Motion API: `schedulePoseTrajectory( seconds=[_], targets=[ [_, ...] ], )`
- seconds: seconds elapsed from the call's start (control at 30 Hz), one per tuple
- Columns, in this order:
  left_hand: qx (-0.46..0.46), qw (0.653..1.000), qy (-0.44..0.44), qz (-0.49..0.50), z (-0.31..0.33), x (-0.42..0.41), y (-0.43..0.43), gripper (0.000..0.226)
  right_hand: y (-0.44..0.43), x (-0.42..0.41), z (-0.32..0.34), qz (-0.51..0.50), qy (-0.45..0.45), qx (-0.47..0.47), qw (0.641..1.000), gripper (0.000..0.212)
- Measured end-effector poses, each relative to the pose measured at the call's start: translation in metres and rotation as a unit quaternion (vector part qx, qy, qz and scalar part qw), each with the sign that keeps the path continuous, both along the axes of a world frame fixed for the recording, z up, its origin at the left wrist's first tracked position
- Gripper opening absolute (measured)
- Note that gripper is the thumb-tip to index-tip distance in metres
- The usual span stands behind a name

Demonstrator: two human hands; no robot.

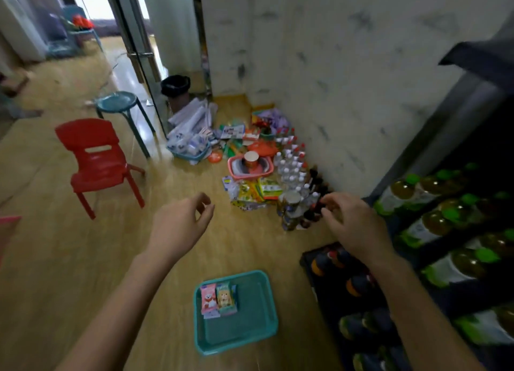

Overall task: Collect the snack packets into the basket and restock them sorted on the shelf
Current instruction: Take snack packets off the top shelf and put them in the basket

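Reaching out over a smooth wooden floor [69,259].
Left hand [180,226]: fingers loosely curled, holding nothing. Between the forearms, a shallow rectangular teal plastic basket [250,323] holds two glossy snack packets [219,298] at its left end. Right hand [356,223]: fingers curled and blurred, grip unclear, beside a dark shelf [417,262] of bottles [436,223].

- The left hand [180,226] is raised beyond the teal basket [250,323] and to its left, back to the camera, fingers loosely curled, thumb and forefinger close together with nothing between them.
- The right hand [356,226] is held beyond the basket to its right, palm down, fingers loosely bent and apparently empty.
- Both forearms are bare and flank the basket.
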State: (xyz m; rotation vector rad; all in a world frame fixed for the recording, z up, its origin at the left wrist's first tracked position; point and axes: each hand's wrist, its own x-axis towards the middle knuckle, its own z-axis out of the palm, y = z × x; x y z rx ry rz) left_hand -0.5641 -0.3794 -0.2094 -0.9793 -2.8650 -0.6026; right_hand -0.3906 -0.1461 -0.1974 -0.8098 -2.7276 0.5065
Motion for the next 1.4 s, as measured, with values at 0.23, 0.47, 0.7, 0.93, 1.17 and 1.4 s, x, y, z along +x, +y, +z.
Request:
schedulePoseTrajectory(
  seconds=[0.23, 0.47, 0.7, 0.93, 1.17, 1.4],
  targets=[
    [0.071, 0.981, 0.098, -0.154, 0.085, 0.052, 0.03, 0.018, -0.019, 0.127, 0.086, -0.119, 0.039, 0.091, 0.988, 0.027],
    [0.109, 0.921, 0.122, -0.352, 0.104, 0.131, 0.072, 0.022, -0.09, 0.27, 0.115, -0.308, 0.039, 0.086, 0.947, 0.03],
    [0.132, 0.87, 0.069, -0.469, 0.117, 0.236, 0.095, 0.018, -0.189, 0.407, 0.12, -0.505, 0.04, 0.1, 0.856, 0.032],
    [0.148, 0.781, 0.073, -0.602, 0.127, 0.369, 0.083, 0.012, -0.31, 0.53, 0.113, -0.658, 0.037, 0.116, 0.743, 0.031],
    [0.154, 0.755, 0.045, -0.636, 0.125, 0.505, 0.058, 0.009, -0.37, 0.636, 0.102, -0.707, 0.059, 0.094, 0.699, 0.03],
    [0.18, 0.755, 0.02, -0.63, 0.127, 0.637, 0.036, 0.011, -0.376, 0.744, 0.113, -0.69, 0.041, 0.101, 0.716, 0.032]
  ],
)
